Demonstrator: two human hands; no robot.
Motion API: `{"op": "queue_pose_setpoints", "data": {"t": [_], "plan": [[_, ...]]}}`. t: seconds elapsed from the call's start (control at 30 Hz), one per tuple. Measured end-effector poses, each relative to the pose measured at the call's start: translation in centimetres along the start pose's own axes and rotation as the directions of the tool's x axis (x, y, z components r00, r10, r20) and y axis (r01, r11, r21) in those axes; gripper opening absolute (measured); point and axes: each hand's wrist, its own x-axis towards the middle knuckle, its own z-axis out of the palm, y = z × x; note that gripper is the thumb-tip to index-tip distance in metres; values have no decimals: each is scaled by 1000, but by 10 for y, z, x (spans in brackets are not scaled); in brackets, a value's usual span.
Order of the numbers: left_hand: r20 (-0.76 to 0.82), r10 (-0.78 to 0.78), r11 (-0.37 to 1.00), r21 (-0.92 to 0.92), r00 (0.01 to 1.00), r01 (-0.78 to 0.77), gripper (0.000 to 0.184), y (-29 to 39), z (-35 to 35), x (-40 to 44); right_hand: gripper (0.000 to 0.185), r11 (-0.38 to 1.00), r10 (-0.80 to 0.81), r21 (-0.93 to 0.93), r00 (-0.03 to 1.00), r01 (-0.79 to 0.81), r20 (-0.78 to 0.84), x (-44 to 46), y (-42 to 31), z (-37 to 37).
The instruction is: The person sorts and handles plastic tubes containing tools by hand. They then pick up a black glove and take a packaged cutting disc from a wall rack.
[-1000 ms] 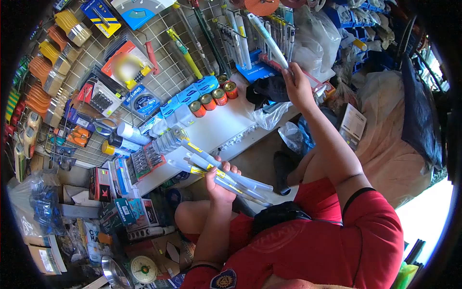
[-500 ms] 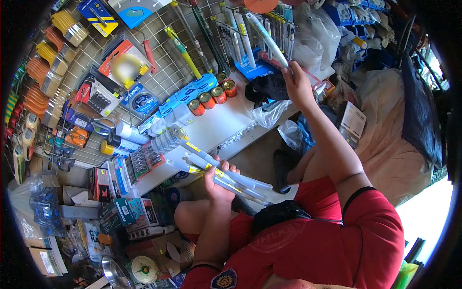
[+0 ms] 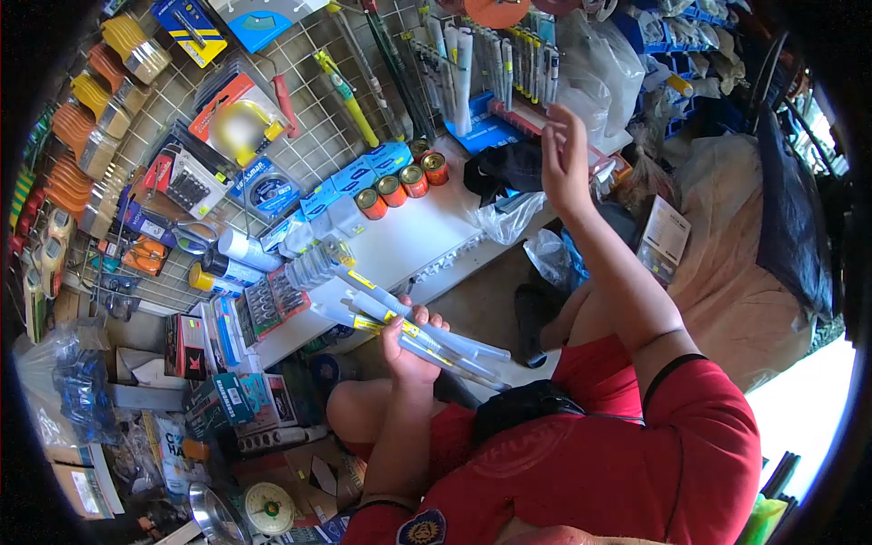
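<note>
Left hand (image 3: 411,356): fingers curled tight around a bundle of clear tubes (image 3: 465,346), ends jutting out either side of them. Right hand (image 3: 567,168): fingers loosely extended, empty; slim hanging packets (image 3: 536,68) beyond the fingertips.

The left hand (image 3: 413,354) curls its fingers around a bundle of long, translucent plastic tubes with yellow labels (image 3: 472,347). The right hand (image 3: 567,168) is raised, with fingers extended, near slim packets hanging in a row (image 3: 531,68). On the white, flat counter (image 3: 391,252), small orange-red metal cans (image 3: 391,192) stand before light-blue cardboard boxes (image 3: 361,175).
</note>
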Motion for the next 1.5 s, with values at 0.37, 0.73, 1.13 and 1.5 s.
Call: {"op": "queue_pose_setpoints", "data": {"t": [0.37,0.73,1.13,1.5], "plan": [[-172,140,990,46,975,-134,30,10,8,4,51,936,-115,204,298,-287,948,-99,-104,14],[-272,271,962,88,923,-257,23,21,7,8,69,976,-212,192,252,102,944,-153,-113,22],[-463,258,950,-39,848,-311,26,19,-15,19,45,998,-33,49,293,-48,956,-142,-136,29],[-489,269,950,-7,830,-313,25,36,-7,18,42,826,-342,-356,891,436,298,94,17,101]]}}
